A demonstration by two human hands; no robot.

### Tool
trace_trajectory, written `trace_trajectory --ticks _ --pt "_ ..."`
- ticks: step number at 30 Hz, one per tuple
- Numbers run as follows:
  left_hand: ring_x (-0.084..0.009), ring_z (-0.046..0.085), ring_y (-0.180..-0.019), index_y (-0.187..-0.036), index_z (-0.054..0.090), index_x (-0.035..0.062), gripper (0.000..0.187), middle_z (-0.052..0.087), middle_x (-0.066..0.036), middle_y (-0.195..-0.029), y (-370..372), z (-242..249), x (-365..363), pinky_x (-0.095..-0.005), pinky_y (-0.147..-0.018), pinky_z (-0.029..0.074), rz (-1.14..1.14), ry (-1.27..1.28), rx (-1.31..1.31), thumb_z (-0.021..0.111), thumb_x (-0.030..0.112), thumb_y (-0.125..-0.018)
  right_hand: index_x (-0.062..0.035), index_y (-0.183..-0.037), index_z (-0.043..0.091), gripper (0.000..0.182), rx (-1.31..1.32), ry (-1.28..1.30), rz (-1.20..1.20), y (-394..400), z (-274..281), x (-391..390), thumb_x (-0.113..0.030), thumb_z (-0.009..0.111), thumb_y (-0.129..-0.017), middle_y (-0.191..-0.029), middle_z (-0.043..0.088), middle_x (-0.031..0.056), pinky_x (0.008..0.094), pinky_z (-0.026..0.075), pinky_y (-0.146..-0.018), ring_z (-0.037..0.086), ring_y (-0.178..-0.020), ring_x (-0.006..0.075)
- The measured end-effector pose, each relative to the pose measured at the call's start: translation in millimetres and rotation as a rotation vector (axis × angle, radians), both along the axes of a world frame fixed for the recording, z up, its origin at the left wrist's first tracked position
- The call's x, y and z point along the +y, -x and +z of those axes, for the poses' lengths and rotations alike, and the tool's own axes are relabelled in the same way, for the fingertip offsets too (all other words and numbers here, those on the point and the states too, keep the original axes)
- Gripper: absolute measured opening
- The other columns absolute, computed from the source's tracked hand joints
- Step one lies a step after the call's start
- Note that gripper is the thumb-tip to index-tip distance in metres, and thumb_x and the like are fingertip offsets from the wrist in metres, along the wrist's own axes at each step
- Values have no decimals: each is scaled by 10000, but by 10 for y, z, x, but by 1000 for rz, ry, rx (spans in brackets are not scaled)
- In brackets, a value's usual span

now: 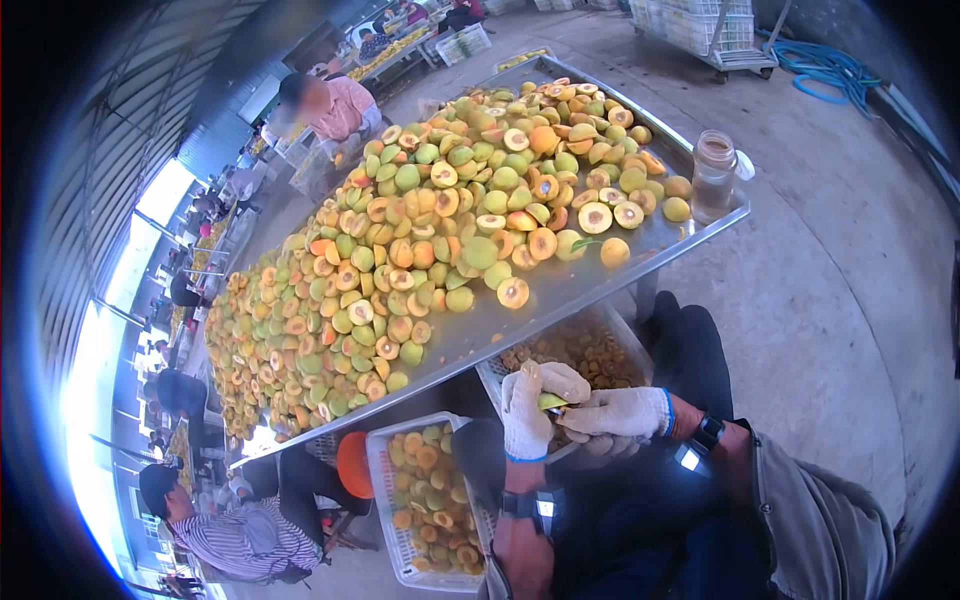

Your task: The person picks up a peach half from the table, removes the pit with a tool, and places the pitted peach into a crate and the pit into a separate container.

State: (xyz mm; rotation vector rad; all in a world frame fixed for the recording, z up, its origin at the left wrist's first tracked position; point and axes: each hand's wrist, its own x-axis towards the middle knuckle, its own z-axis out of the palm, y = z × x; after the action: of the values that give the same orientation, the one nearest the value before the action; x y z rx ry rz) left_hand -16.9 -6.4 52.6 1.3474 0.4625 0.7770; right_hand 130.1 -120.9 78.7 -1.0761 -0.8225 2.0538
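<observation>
Both of my hands wear white work gloves and meet above my lap. My left hand (530, 410) is closed around a green-yellow peach half (550, 400). From the right, my right hand (615, 415) presses in against the fruit with its fingers closed. A small metal tool (562, 409) shows at its fingertips, mostly hidden by the glove. Just beyond my hands, under the table edge, is a white crate (640, 350) holding brown peach pits (590, 350). A large heap of halved peaches (400, 250) covers much of the metal table (560, 300).
A jar (713, 175) stands on the table's right corner. On the floor to my left is a white crate (380, 480) of peach halves, near an orange bucket (354, 465). Co-workers sit at left (240, 530) and across (335, 110). A cart (745, 60) and blue hose (825, 70) lie beyond.
</observation>
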Motion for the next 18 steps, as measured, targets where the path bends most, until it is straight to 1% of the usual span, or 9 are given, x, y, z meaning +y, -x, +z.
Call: trace_trajectory --ticks 2,6,8,9,12,14,16,17,18 --pt "-308 651 -723 -726 609 12 617 686 -203 -777 -42 -33 -58 -388 -704 533 16 267 -153 375 446 -1097 -179 -891 575 361 220 35 29 -45 -105 34 -485 522 -1076 -629 426 -94 195 270 -377 350 -440 15" --pt "-334 681 -770 -874 629 11 537 687 -208 -831 -76 -38 -96 -454 -756 568 111 497 -274 400 435 -1110 -122 -910 636 399 226 66 45 -110 -271 80 -460 522 -1088 -610 441 -81 189 301 -365 405 -439 25" --pt "-351 682 -781 -940 638 32 530 673 -195 -824 -64 -153 0 -482 -753 582 172 848 -504 398 474 -1107 -150 -885 567 394 243 2 39 -76 -277 69 -488 518 -1082 -621 397 -89 197 244 -380 313 -439 20" --pt "-355 685 -802 -1005 643 34 516 687 -185 -906 -79 -160 6 -485 -776 593 181 744 -494 422 490 -1101 -150 -885 567 394 239 7 52 -54 -297 61 -488 518 -1082 -621 397 -89 197 244 -380 313 -439 20" --pt "-348 691 -848 -1099 636 27 510 689 -177 -980 -78 -110 3 -482 -801 600 377 819 -413 455 504 -1091 -130 -892 573 426 242 1 -84 -28 -391 54 -506 512 -1083 -610 389 -79 196 251 -381 316 -433 19" --pt "-337 689 -881 -1156 626 23 481 691 -167 -1031 36 -155 41 -479 -850 593 393 810 -460 473 474 -1087 -110 -916 667 437 253 -4 -269 -25 -494 80 -491 528 -1078 -651 565 -47 195 348 -406 482 -460 41" --pt "-337 682 -902 -1152 625 16 462 697 -166 -1043 306 -212 154 -491 -902 571 493 377 -266 465 445 -1088 -96 -944 661 512 -393 -25 -305 1 -306 180 -552 474 -1083 -688 604 -29 202 395 -435 520 -486 49" --pt "-315 666 -877 -1097 646 1 497 689 -159 -978 493 -172 204 -460 -836 555 516 450 -396 452 458 -1096 -96 -943 654 516 -304 -55 -375 23 -410 182 -553 459 -1084 -696 606 -21 209 399 -444 527 -493 55" --pt "-315 676 -888 -1115 644 1 463 689 -159 -992 732 -186 261 -443 -801 576 622 403 -365 470 430 -1094 -96 -942 646 520 -215 -86 -448 27 -488 181 -553 444 -1085 -704 608 -14 216 404 -453 533 -500 61"
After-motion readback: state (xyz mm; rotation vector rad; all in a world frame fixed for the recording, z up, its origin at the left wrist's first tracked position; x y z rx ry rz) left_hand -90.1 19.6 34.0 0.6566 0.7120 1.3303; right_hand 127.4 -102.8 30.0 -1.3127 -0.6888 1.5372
